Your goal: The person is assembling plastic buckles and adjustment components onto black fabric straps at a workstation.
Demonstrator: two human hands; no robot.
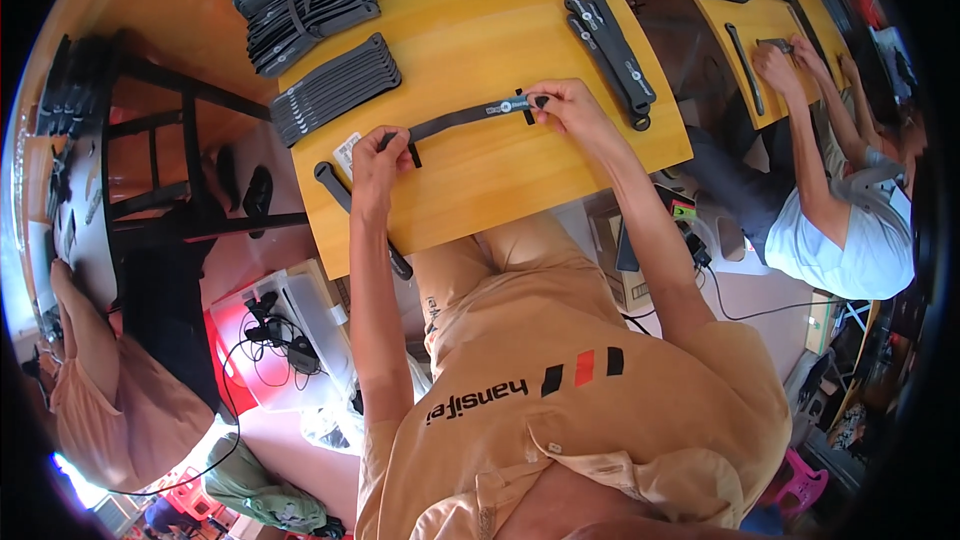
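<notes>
Orange shirt cloth (560, 410) fills the bottom of the view, closest of all, with bent knees just above it. Both bare arms reach up from there to a yellow wooden table (470, 30). On that table lies a long dark grey strap (462, 120), stretched out flat between the two hands. At one end, the left hand (378, 162) pinches the strap with its fingers closed on it. At the other end, the right hand (565, 105) pinches the strap too, fingertips tight on a small black clip there. Another strap (355, 215) lies below the left hand and hangs over the table edge. Near the far left corner sits a neat row of straps (335, 88), and a bigger heap (303, 2) lies behind it. Two more straps (612, 55) lie near the right hand. Further right, another person (850, 230) in a pale shirt works at a second yellow table (745, 10)
</notes>
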